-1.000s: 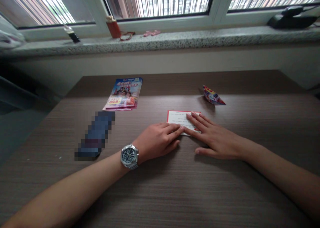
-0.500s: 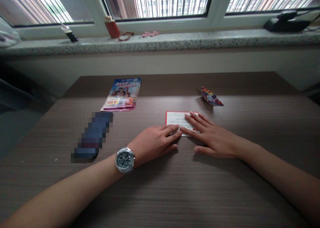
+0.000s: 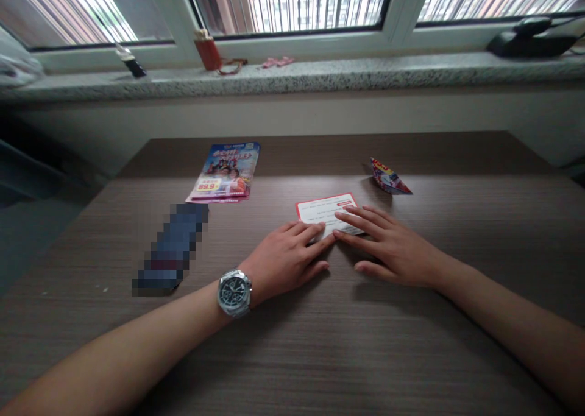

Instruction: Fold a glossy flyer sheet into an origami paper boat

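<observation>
A white sheet with a red border and printed text (image 3: pixel 325 212) lies tilted on the table, its near part covered by fingers. My left hand (image 3: pixel 287 259) rests palm down with fingers spread, fingertips on the sheet's near left part. A silver watch (image 3: pixel 234 292) is on the left wrist. My right hand (image 3: pixel 393 251) lies flat with its fingers apart over the sheet's right side. Neither hand grips anything. Beyond the right hand stands a small folded, colourful paper piece (image 3: pixel 388 178).
A stack of colourful flyers (image 3: pixel 227 171) lies at the back left of the brown table (image 3: pixel 320 355). Nearer is a pixelated dark object (image 3: pixel 176 245). On the windowsill (image 3: pixel 356 75) are a red case (image 3: pixel 207 52), pink items (image 3: pixel 277 62) and a black device (image 3: pixel 532 38).
The sheet has turned counterclockwise, its right end now farther from me, and more of its print shows. Both hands have shifted only slightly.
</observation>
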### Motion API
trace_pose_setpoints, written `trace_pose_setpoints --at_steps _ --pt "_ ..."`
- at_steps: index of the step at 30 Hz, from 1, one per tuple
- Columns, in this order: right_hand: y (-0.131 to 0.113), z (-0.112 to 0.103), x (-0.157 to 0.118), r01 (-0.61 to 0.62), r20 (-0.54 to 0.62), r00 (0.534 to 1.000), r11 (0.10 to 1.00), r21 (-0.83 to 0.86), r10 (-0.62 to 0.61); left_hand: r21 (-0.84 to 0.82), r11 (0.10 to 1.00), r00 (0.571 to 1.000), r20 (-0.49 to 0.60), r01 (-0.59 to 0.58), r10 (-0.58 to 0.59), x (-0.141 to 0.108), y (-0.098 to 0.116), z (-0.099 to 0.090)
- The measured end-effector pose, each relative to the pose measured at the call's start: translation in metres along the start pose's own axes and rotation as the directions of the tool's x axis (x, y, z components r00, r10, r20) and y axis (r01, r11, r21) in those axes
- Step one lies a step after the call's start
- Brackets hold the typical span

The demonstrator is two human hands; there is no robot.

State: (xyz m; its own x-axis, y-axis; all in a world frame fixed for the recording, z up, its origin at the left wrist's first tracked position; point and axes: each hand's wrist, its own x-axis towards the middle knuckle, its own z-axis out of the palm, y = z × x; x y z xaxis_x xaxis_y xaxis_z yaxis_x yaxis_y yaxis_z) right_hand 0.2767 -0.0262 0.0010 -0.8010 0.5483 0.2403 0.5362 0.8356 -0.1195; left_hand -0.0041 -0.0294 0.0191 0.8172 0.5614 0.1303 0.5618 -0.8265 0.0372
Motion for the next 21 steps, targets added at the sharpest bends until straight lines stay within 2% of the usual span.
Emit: trace_pose_setpoints --at_steps 4,14,17,21 --pt "-0.0027 -0.0011 -0.0001 -0.009 -0.037 0.999 1.0 -0.013 0.008 -0.005 1.0 1.0 0.006 -0.005 0.005 0.0003 -0.0005 -0.0009" --pt "0.0001 -0.0044 0.0003 -0.064 0.019 0.998 0.993 -0.104 0.066 -0.018 1.0 1.0 0.03 0.007 -0.007 0.0014 -0.0017 -0.0019" --pt "0.0021 -0.0037 0.0006 -0.092 -0.008 0.996 0.99 -0.11 0.092 -0.036 0.999 1.0 0.015 0.0 0.001 0.0031 -0.0026 0.0005" --pt "0.0035 -0.0011 0.0002 -0.105 -0.048 0.994 0.992 -0.075 0.102 -0.091 0.996 0.998 -0.058 -0.022 0.017 0.0031 -0.0046 0.0047"
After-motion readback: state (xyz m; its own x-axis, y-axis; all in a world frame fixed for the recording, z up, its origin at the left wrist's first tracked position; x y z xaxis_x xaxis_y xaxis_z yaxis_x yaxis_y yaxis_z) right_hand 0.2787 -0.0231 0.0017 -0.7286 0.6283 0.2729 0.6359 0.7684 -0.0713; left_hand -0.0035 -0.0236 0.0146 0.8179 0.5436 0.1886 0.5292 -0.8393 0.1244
